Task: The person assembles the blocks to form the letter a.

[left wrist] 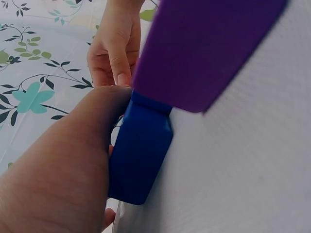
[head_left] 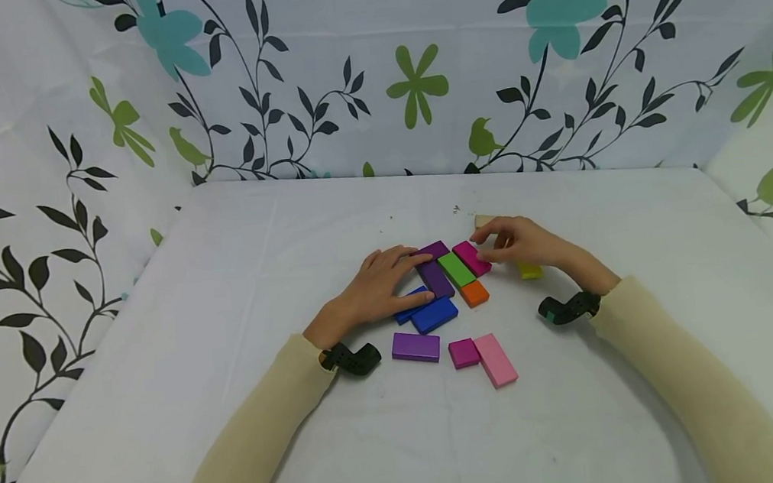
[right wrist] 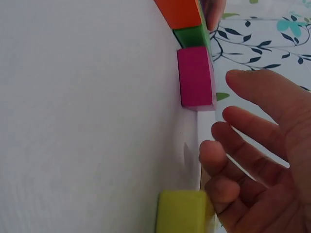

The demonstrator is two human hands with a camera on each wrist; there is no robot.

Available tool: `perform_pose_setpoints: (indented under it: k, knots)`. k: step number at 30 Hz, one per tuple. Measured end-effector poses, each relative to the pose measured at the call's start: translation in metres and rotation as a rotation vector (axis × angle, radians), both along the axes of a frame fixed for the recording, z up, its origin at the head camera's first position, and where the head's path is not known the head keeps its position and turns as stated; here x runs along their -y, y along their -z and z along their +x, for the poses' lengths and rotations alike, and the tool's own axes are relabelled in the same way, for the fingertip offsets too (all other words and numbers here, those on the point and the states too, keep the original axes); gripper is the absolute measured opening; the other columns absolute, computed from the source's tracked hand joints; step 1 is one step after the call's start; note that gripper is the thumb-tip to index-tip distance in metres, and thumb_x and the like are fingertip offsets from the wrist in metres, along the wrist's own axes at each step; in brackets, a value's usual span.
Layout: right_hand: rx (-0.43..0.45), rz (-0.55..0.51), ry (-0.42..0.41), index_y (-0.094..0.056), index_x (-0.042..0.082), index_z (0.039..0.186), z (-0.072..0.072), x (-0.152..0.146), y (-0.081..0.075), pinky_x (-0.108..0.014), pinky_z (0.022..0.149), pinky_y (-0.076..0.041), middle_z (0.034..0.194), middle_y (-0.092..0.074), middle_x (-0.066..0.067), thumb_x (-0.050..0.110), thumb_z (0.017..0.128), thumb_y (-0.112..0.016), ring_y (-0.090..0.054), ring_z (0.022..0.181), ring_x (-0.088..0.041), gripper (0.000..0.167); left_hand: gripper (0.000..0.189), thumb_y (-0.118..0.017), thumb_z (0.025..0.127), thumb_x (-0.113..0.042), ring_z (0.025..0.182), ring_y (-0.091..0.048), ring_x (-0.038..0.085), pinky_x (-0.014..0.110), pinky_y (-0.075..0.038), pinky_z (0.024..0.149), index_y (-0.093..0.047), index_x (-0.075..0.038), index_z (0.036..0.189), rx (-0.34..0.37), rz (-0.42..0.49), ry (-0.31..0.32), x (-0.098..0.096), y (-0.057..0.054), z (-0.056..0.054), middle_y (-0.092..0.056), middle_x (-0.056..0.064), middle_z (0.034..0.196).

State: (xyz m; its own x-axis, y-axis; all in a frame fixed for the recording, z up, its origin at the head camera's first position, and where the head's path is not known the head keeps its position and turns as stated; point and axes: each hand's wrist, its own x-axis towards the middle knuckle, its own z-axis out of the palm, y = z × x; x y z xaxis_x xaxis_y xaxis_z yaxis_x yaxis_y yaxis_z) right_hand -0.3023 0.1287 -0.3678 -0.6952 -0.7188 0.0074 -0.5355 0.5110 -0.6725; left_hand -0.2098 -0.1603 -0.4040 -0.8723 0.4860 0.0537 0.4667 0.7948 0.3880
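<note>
The magenta block (head_left: 472,258) lies in the far-middle of the counter (head_left: 350,459), between the two hands and nearer the right hand (head_left: 521,241): just left of that hand's fingertips. Its long axis slants from far left to near right, side by side with the green block (head_left: 456,270), so its outer long side faces the right hand.

The right hand has its thumb and fingers loosely bent and somewhat apart, with nothing gripped; the head view puts a fingertip at the magenta block's right edge, while the right wrist view shows the thumb standing off it, so I cannot tell whether they touch. The yellow block (head_left: 530,269) sits close under this hand, on its near side.

The left hand (head_left: 377,287) lies flat and spread on the group's left flank, enclosing nothing: a forefinger reaches to the far purple block (head_left: 433,250), the thumb across the far blue block (head_left: 409,306). It appears to brace that side. The orange block (head_left: 475,293) adjoins the green block's near end, leaving the magenta block's right side the more accessible one.
</note>
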Motion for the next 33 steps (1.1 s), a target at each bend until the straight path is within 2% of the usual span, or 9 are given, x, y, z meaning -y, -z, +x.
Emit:
perform_pose_setpoints:
  k: [7, 16, 21, 27, 33]
  knots:
    - [-0.035, 0.068, -0.014, -0.062, 0.0, 0.124, 0.003, 0.009, -0.002, -0.026, 0.07, -0.048, 0.114, -0.062, -0.016, 0.017, 0.087, -0.074, -0.057, 0.083, -0.022, 0.042, 0.068, -0.054, 0.093, -0.055, 0.145, -0.023, 0.024, 0.053, -0.01, 0.117, -0.035, -0.027, 0.151, 0.001, -0.001, -0.002, 0.001, 0.001, 0.0, -0.031, 0.007, 0.156]
    - [-0.041, 0.085, -0.041, -0.058, 0.0, 0.128, 0.003, 0.013, -0.001, -0.027, 0.072, -0.051, 0.11, -0.062, -0.015, 0.014, 0.087, -0.074, -0.06, 0.08, -0.02, 0.046, 0.067, -0.054, 0.093, -0.056, 0.145, -0.023, 0.024, 0.052, -0.01, 0.117, -0.035, -0.028, 0.152, 0.016, -0.005, -0.006, 0.0, 0.001, 0.0, -0.03, 0.007, 0.156]
    - [0.018, 0.091, -0.111, -0.052, 0.0, 0.135, 0.002, 0.013, -0.003, -0.031, 0.077, -0.051, 0.114, -0.059, -0.018, 0.009, 0.09, -0.069, -0.06, 0.085, -0.022, 0.05, 0.067, -0.054, 0.093, -0.055, 0.145, -0.023, 0.023, 0.052, -0.01, 0.117, -0.035, -0.028, 0.151, 0.01, -0.003, -0.003, 0.0, 0.001, 0.0, -0.03, 0.006, 0.156]
    - [0.11, 0.162, -0.17, -0.047, 0.001, 0.14, 0.0, 0.013, -0.01, -0.032, 0.08, -0.05, 0.123, -0.052, -0.021, 0.001, 0.09, -0.059, -0.06, 0.091, -0.024, 0.051, 0.067, -0.054, 0.093, -0.055, 0.145, -0.023, 0.023, 0.052, -0.01, 0.117, -0.036, -0.027, 0.151, 0.008, 0.003, 0.0, 0.0, 0.001, -0.001, -0.03, 0.007, 0.156]
    - [0.156, 0.199, -0.197, -0.043, 0.001, 0.143, -0.002, 0.013, -0.015, -0.03, 0.078, -0.051, 0.133, -0.044, -0.023, 0.001, 0.088, -0.065, -0.059, 0.092, -0.024, 0.059, 0.067, -0.055, 0.093, -0.055, 0.145, -0.023, 0.023, 0.052, -0.01, 0.117, -0.035, -0.027, 0.151, 0.008, -0.004, -0.002, 0.0, 0.001, -0.001, -0.03, 0.006, 0.156]
